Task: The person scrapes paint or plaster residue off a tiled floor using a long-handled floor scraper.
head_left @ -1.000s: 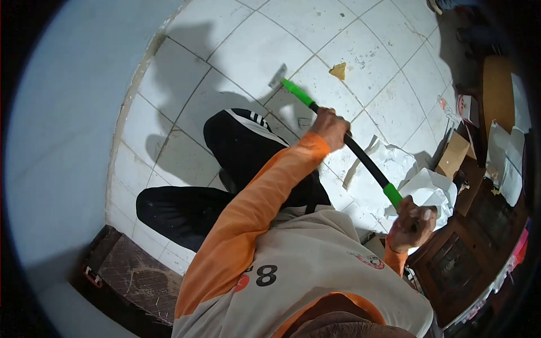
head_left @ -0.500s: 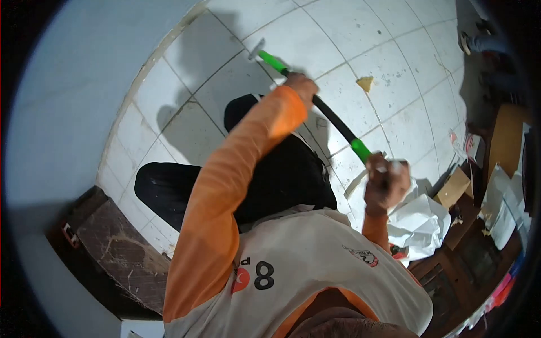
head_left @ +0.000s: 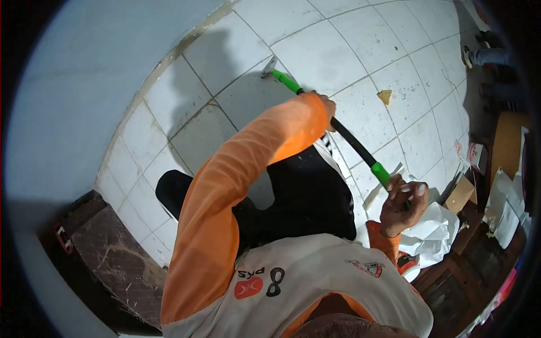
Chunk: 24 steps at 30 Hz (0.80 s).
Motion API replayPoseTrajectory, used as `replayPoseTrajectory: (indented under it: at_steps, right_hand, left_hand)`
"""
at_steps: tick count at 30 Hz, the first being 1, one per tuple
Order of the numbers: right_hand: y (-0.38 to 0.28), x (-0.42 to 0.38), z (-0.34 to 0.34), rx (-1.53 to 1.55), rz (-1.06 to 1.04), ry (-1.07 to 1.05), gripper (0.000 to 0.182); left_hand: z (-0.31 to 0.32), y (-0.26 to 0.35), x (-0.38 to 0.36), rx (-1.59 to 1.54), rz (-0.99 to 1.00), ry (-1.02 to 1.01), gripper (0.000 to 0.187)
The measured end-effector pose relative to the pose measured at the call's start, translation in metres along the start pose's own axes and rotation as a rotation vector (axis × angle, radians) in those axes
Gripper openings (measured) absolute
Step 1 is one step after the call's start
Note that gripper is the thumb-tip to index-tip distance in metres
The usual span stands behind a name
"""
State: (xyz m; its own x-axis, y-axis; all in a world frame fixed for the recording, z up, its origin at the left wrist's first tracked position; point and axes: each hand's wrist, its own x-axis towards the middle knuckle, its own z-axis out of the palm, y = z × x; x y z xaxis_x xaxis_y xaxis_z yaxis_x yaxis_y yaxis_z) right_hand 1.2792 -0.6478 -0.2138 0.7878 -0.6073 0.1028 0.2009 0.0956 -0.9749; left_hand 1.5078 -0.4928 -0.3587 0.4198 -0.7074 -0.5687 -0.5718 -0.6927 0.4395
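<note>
A long-handled floor scraper [head_left: 355, 140], black with green sections, runs slantwise across the view. Its metal blade [head_left: 269, 66] is down at the white floor tiles. My left hand [head_left: 325, 110] is closed around the shaft just above the lower green part, partly hidden by the orange sleeve. Up at the other end, my right hand [head_left: 404, 204] has its fingers curled about the top of the handle beside the upper green section. My knees in black trousers [head_left: 310, 188] are below the shaft.
A bluish wall [head_left: 107, 73] borders the floor at left, with a brown board [head_left: 115, 253] at lower left. A yellowish scrap [head_left: 384, 97] lies on the tiles. White crumpled sheeting [head_left: 431, 234] and a dark wooden cabinet [head_left: 473, 276] are at right. Another person's leg [head_left: 490, 57] shows at upper right.
The view has shifted, so floor and wall sit farther right and lower. Against the tiles, the blade has come slightly back toward me. Both hands have moved with the scraper.
</note>
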Motion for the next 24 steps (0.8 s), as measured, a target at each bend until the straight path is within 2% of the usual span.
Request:
replayPoseTrajectory:
  at_steps: [1,3,5,7,9,11,12,13,14,17,18,19,21,22,23,24]
  right_hand:
    - [-0.001,-0.006,0.003,0.015,-0.001,0.071,0.033]
    - [-0.005,-0.005,0.014,0.037,0.006,0.167,0.033]
    - [-0.009,0.007,0.026,0.05,0.047,0.224,0.033]
    - [-0.014,0.023,0.032,0.028,0.005,0.094,0.031]
    - [-0.022,0.029,0.032,-0.003,0.013,0.002,0.028]
    - [-0.026,0.018,0.019,-0.001,0.007,0.011,0.026]
    - [-0.027,0.008,-0.004,0.093,0.033,0.011,0.025]
    - [-0.028,-0.008,-0.018,0.189,0.051,0.018,0.025]
    - [-0.031,-0.032,-0.021,0.059,0.009,0.382,0.026]
    - [-0.053,-0.088,-0.06,0.063,-0.029,0.411,0.033]
    - [-0.054,-0.099,-0.069,0.161,-0.096,0.32,0.035]
    - [-0.058,-0.11,-0.073,0.254,-0.16,0.236,0.037]
    - [-0.051,-0.112,-0.048,0.361,-0.241,0.264,0.043]
    - [-0.042,-0.11,-0.033,0.297,-0.294,0.324,0.045]
    - [-0.033,-0.111,-0.029,0.228,-0.334,0.397,0.048]
    - [-0.021,-0.108,-0.045,0.224,-0.325,0.076,0.048]
  left_hand:
    - [-0.006,0.005,-0.005,-0.018,-0.005,-0.068,0.049]
    - [-0.001,-0.002,0.005,0.069,0.048,-0.044,0.054]
    - [0.012,-0.013,-0.002,-0.005,0.096,0.318,0.054]
    - [-0.009,-0.021,0.005,-0.019,0.199,0.224,0.053]
    - [-0.001,-0.024,0.001,-0.073,0.245,0.236,0.048]
    - [0.022,-0.011,-0.01,-0.176,0.223,0.521,0.051]
    - [0.029,0.0,-0.016,-0.255,0.228,0.395,0.056]
    - [0.042,0.014,-0.023,-0.212,0.226,0.378,0.046]
    - [0.059,0.027,-0.027,-0.227,0.286,0.371,0.048]
    - [0.109,0.069,-0.042,-0.24,0.414,0.389,0.053]
    - [0.118,0.081,-0.049,-0.292,0.395,0.366,0.053]
    - [0.134,0.086,-0.044,-0.352,0.463,0.55,0.058]
    - [0.13,0.082,-0.053,-0.371,0.543,0.661,0.059]
    - [0.119,0.078,-0.058,-0.31,0.522,0.565,0.061]
    - [0.114,0.073,-0.056,-0.293,0.52,0.56,0.061]
    - [0.114,0.068,-0.055,-0.335,0.57,0.62,0.062]
